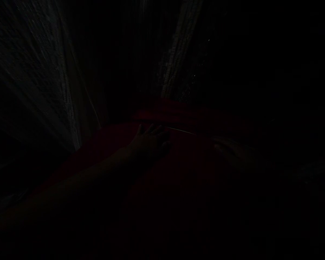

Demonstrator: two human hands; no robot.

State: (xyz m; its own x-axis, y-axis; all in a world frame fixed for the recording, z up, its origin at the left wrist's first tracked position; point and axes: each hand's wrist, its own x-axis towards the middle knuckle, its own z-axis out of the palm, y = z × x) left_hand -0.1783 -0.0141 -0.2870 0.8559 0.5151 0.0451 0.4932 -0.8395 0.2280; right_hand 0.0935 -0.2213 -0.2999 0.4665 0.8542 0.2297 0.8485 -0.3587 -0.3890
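Note:
The scene is very dark. My left hand (151, 142) lies with its fingers spread on a dark red surface (173, 169), which looks like cloth, near its far edge. Nothing shows in that hand. Over to the right, my right hand (234, 150) is only dimly visible on or just above the same red surface. Its thumb and fingers point left and look stretched out and slightly apart, with no object seen in them. A thin pale line (181, 130) runs between the two hands along the edge of the red surface.
Pale, hanging, curtain-like material (67, 86) stands at the left. Another textured light strip (178, 47) rises behind the red surface, with small bright specks beside it. A dim red fold or band (162, 112) lies past the far edge. The right side is nearly black.

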